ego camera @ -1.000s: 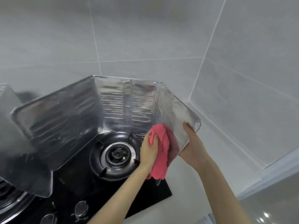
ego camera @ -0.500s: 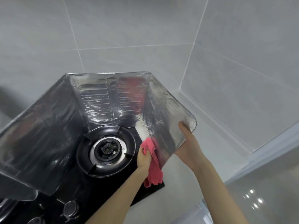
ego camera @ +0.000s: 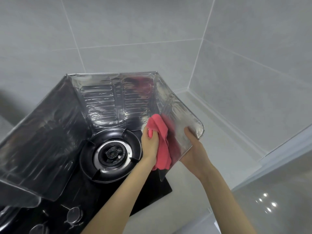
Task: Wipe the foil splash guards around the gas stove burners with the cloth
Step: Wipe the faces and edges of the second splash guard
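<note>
while the left hand [ego camera: 150, 146] clamps the pink cloth [ego camera: 161, 141] against the foil splash guard [ego camera: 182, 119] just right of the burner [ego camera: 112, 153], the right hand [ego camera: 194, 149] grips the guard's outer edge.

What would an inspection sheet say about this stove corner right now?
Surface: black glass hob set in a pale countertop.
Job's things: pink cloth lies against the right panel of the foil splash guard, which stands around the burner.
Clutter: nothing seen.
Hands: left hand grips the cloth; right hand holds the panel's free edge.
Cables: nothing seen.
Surroundings: grey tiled walls; control knobs at the hob's front.
</note>
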Tool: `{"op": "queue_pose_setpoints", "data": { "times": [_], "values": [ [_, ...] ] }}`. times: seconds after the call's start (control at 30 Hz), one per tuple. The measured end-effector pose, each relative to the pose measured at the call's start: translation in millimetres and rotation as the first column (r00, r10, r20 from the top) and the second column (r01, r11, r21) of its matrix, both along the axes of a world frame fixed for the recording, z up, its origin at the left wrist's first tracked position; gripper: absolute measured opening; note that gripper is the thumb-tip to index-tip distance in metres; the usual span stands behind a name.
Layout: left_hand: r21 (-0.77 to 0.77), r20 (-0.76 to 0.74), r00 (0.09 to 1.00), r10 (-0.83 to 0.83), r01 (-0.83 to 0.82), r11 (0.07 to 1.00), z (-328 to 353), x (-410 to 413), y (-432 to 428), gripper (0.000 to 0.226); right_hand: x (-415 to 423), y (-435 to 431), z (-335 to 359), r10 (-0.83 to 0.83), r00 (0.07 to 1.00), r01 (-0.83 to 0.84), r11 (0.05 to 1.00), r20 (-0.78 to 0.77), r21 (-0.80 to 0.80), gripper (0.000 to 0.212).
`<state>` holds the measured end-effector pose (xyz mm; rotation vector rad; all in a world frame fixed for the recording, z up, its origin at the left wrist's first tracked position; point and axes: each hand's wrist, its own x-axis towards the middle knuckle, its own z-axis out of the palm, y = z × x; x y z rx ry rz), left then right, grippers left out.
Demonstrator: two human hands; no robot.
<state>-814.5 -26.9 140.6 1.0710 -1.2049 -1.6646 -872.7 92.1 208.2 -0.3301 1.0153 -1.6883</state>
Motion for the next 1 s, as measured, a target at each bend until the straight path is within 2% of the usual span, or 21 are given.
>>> {"op": "queue_pose_setpoints", "data": {
  "times": [0.13,0.3,0.4,0.53,0.63,0.73,0.77,0.83,0.87,0.93,1.0],
  "values": [
    [0.075,0.053,0.998,0.024,-0.028,0.997,-22,0,3,0.011,-1,0,-4,-0.016,1.000,0.016,1.000,-0.004,-0.008,0.049],
    [0.179,0.147,0.989,-0.036,0.009,0.984,-46,2,6,0.008,-4,2,-11,-0.035,0.999,0.035,0.999,-0.009,-0.011,0.043],
    [0.232,0.233,0.969,-0.085,0.030,0.972,-63,5,6,0.020,-5,3,-12,-0.048,0.999,0.048,0.999,-0.010,-0.001,0.040],
    [0.263,0.298,0.948,-0.116,0.035,0.964,-76,8,7,0.034,-7,4,-11,0.010,1.000,-0.011,1.000,-0.019,-0.019,0.051],
    [0.234,0.283,0.955,-0.091,0.023,0.972,-71,5,4,0.027,-10,7,-8,0.078,0.996,-0.079,0.997,-0.043,-0.026,0.064],
    [0.181,0.222,0.972,-0.079,0.039,0.983,-57,2,-3,0.018,-8,10,1,0.151,0.965,-0.158,0.987,-0.214,-0.016,0.073],
    [0.157,0.204,0.976,-0.076,0.045,0.987,-50,1,-5,0.018,-8,11,3,0.157,0.957,-0.167,0.986,-0.243,-0.020,0.082],
    [0.109,0.162,0.985,-0.060,0.042,0.993,-35,0,-10,0.019,-10,11,7,0.116,0.969,-0.129,0.991,-0.217,-0.046,0.102],
    [0.085,0.137,0.989,-0.054,0.042,0.995,-27,-1,-13,0.020,-12,10,8,0.117,0.972,-0.137,0.987,-0.205,-0.086,0.104],
    [0.037,0.096,0.995,-0.036,0.033,0.999,-9,-4,-18,0.024,-17,8,8,0.127,0.973,-0.153,0.980,-0.193,-0.127,0.095],
    [-0.011,0.046,0.998,-0.034,0.034,0.999,13,-6,-21,0.025,-22,0,7,0.100,0.988,-0.112,0.989,-0.121,-0.092,0.079]
  ]
}}
